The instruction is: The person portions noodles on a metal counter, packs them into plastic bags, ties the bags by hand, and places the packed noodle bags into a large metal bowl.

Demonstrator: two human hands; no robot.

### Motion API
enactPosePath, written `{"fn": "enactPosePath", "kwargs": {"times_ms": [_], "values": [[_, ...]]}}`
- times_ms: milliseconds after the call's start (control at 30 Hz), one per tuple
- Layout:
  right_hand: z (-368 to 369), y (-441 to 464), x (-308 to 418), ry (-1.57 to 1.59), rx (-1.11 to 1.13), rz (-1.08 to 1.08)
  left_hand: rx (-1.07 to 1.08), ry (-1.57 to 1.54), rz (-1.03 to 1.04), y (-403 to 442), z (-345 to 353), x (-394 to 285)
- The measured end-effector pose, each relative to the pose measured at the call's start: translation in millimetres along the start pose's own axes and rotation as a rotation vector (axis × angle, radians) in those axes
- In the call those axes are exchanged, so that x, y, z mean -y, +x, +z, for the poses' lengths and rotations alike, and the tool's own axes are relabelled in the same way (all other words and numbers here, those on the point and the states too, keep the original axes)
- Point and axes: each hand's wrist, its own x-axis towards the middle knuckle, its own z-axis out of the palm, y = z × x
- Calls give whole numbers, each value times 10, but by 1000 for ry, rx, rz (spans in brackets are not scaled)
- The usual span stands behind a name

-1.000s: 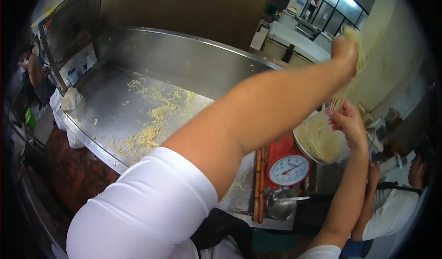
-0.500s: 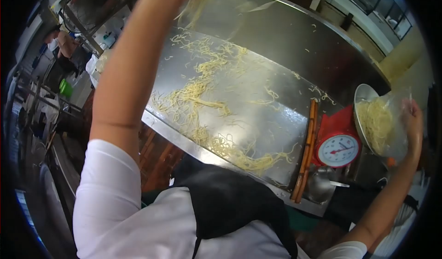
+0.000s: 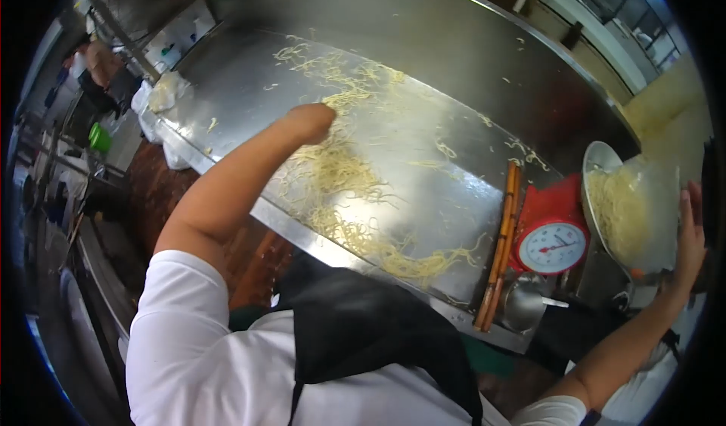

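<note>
Over the noodles [image 3: 336,169] on the metal tray [image 3: 238,85], my left hand [image 3: 311,122] is low, its back toward me. Its fingers are hidden, so what it holds cannot be made out. Loose noodles lie below and beyond it. At the far right, my right hand [image 3: 692,225] is at the edge of a clear plastic bag [image 3: 662,191], its fingers seemingly closed on that edge. The bag lies in the tilted metal bowl [image 3: 595,157], with more noodles [image 3: 620,210] heaped there. Beside the bowl stands the red scale [image 3: 553,246] with its round white dial.
Two brown sticks [image 3: 501,248] lie side by side left of the scale. A metal cup [image 3: 523,303] with a handle stands nearer me. White bags [image 3: 168,91] hang at the tray's left corner. Another person [image 3: 106,66] stands far left. The tray has a tall back wall [image 3: 454,55].
My left hand swung from the bowl side across to the left, raised with noodles, and has come down over the tray. My right hand moved right with the bag. The noodle pile there looks fuller.
</note>
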Motion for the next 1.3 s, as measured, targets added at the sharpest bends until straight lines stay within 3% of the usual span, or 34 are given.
{"fn": "enactPosePath", "kwargs": {"times_ms": [67,100,300,567,933,1033,1067,1133,1233,1300], "values": [[65,-357,325,11,-152,98,-16,-109,73,-21,-25,33],[-19,-442,161,98,-156,145,23,-201,102,-60,-75,-5],[-200,-781,118,-56,-59,414,178,-678,131,-278,121,-276],[-116,-841,161,-3,21,540,222,-791,123,-380,132,-574],[-14,-648,-255,290,125,510,187,-887,104,-753,532,-344],[187,-234,-485,407,-170,361,200,-891,106,-897,521,-338],[242,-12,-579,741,-194,363,208,-895,105,-939,515,-317],[248,498,-686,866,-347,345,166,-929,136,-1005,502,-271],[607,763,334,783,-309,189,132,-1000,164,-1027,323,-306],[734,824,794,814,-157,94,84,-1123,186,-1063,163,-396]]}}
